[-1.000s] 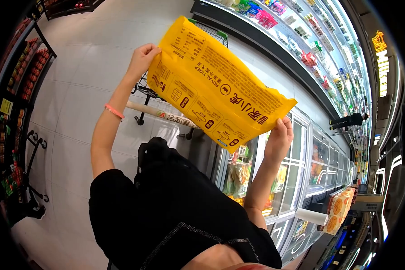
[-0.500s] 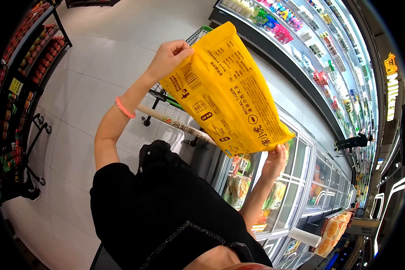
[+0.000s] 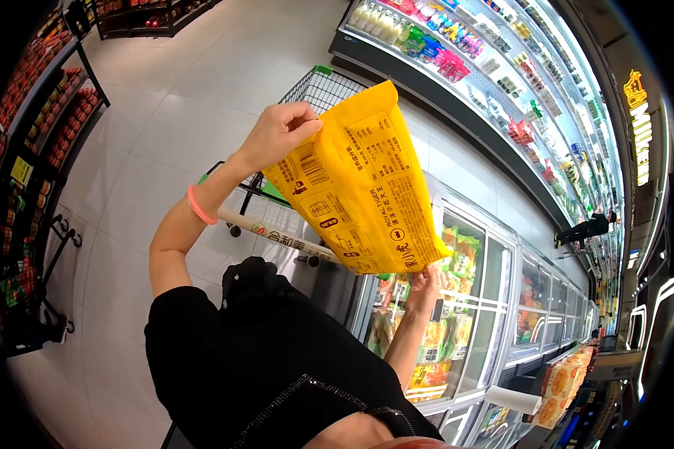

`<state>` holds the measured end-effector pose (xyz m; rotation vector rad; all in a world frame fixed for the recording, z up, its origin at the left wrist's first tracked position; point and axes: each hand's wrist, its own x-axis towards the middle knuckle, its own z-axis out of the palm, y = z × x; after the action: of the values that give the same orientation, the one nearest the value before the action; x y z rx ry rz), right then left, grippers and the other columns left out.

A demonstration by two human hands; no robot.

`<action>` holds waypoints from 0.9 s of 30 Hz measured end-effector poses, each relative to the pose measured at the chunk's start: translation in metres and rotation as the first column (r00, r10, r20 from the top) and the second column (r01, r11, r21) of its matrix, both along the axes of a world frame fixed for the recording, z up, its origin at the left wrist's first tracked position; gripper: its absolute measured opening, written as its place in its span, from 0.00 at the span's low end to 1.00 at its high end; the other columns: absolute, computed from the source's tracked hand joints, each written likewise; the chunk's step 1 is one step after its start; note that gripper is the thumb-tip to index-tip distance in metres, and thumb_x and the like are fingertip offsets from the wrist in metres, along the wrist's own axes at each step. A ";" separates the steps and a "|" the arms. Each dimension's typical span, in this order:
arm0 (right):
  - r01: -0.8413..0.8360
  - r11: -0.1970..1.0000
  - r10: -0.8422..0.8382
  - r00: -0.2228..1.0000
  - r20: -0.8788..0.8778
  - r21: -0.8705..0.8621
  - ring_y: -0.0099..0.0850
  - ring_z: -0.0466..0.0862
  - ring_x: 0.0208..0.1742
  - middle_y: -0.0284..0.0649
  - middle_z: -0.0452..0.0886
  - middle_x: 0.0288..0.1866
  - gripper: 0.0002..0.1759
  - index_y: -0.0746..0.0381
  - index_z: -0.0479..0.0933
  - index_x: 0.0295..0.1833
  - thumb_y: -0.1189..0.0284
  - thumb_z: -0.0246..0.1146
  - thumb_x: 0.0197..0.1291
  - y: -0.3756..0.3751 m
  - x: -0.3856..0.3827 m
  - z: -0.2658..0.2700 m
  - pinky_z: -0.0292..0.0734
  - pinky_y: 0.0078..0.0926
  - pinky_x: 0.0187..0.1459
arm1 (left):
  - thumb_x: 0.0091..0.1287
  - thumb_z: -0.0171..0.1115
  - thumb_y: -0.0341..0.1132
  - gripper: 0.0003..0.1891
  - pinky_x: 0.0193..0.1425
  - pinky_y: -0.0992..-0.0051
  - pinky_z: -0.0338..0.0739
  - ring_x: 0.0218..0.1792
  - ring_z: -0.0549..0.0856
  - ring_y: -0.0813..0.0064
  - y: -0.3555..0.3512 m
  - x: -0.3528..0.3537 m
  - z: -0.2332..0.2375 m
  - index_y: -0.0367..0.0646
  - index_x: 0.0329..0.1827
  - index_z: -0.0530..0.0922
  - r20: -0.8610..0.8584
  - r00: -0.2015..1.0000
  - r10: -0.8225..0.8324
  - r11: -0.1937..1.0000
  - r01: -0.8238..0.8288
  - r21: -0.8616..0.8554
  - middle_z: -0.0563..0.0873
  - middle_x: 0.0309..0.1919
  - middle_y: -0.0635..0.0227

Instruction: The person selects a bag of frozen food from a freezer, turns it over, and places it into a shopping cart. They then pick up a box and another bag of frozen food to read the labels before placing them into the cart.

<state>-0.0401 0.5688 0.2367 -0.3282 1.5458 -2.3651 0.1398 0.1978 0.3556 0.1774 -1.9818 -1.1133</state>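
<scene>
A yellow food bag (image 3: 367, 179), printed with text, small pictures and a barcode, is stretched between my two hands in front of me. My left hand (image 3: 283, 133) pinches its upper left edge with thumb and fingers. Below the bag's lower right corner, my right hand (image 3: 425, 283) grips the edge, its fingertips partly hidden behind the bag. Beyond the bag stands a shopping cart (image 3: 318, 88) with a wire basket and green trim. The cart's printed push bar (image 3: 273, 233) runs underneath the bag, close to my body.
On my right, a glass-topped freezer (image 3: 494, 277) holds several bagged foods (image 3: 457, 262). Lit refrigerated shelves (image 3: 464, 52) line the far side. A person in dark clothes (image 3: 586, 228) stands farther down the aisle. Dark racks of goods (image 3: 60, 120) stand at the left on the tiled floor (image 3: 135, 194).
Both hands have brought the bag down and slightly left in view, with the right hand shifting most. More of the cart's basket and of the freezer's contents now shows.
</scene>
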 end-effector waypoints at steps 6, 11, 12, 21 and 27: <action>-0.014 1.000 0.013 0.996 0.088 0.006 0.27 0.78 0.39 0.37 0.78 0.39 0.10 0.63 0.71 0.45 0.71 0.58 0.59 -0.007 -0.011 -0.010 0.75 0.24 0.41 | 0.61 0.56 0.32 0.10 0.25 0.81 0.66 0.19 0.70 0.84 0.008 0.005 0.009 0.36 0.25 0.72 -0.046 0.999 -0.023 1.000 0.023 -0.006 0.76 0.18 0.73; -0.079 0.997 0.076 0.991 0.107 0.016 0.19 0.73 0.28 0.30 0.76 0.30 0.06 0.62 0.73 0.40 0.72 0.59 0.59 -0.045 -0.031 -0.015 0.72 0.18 0.36 | 0.62 0.56 0.32 0.10 0.26 0.80 0.67 0.20 0.71 0.83 0.017 0.025 0.042 0.36 0.25 0.72 -0.023 0.996 -0.090 0.992 0.087 -0.096 0.76 0.19 0.71; -0.093 0.995 0.090 0.990 0.106 0.023 0.16 0.71 0.25 0.29 0.75 0.28 0.05 0.62 0.73 0.40 0.73 0.59 0.58 -0.058 -0.032 -0.014 0.70 0.16 0.34 | 0.62 0.56 0.32 0.10 0.26 0.81 0.67 0.21 0.71 0.83 0.018 0.028 0.049 0.36 0.25 0.72 -0.012 0.991 -0.132 0.984 0.130 -0.121 0.76 0.19 0.71; -0.086 0.979 0.069 0.993 0.098 0.185 0.25 0.78 0.45 0.37 0.76 0.49 0.16 0.62 0.71 0.53 0.68 0.59 0.60 -0.118 -0.027 -0.015 0.73 0.23 0.40 | 0.60 0.60 0.34 0.10 0.25 0.80 0.67 0.20 0.72 0.80 0.052 0.013 0.109 0.35 0.27 0.75 0.154 0.898 -0.412 0.878 0.436 -0.195 0.76 0.19 0.69; -0.174 0.975 0.204 0.945 -0.255 0.136 0.25 0.80 0.33 0.39 0.80 0.31 0.17 0.68 0.74 0.43 0.64 0.49 0.68 -0.070 0.066 0.070 0.74 0.21 0.41 | 0.58 0.61 0.35 0.10 0.24 0.77 0.68 0.18 0.75 0.74 0.096 -0.019 0.078 0.37 0.24 0.76 0.304 0.768 -0.564 0.742 0.632 -0.222 0.77 0.16 0.66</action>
<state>0.0262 0.4990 0.3066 -0.7624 1.6701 -2.1453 0.1206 0.2940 0.4332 -0.5874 -2.4745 -1.1765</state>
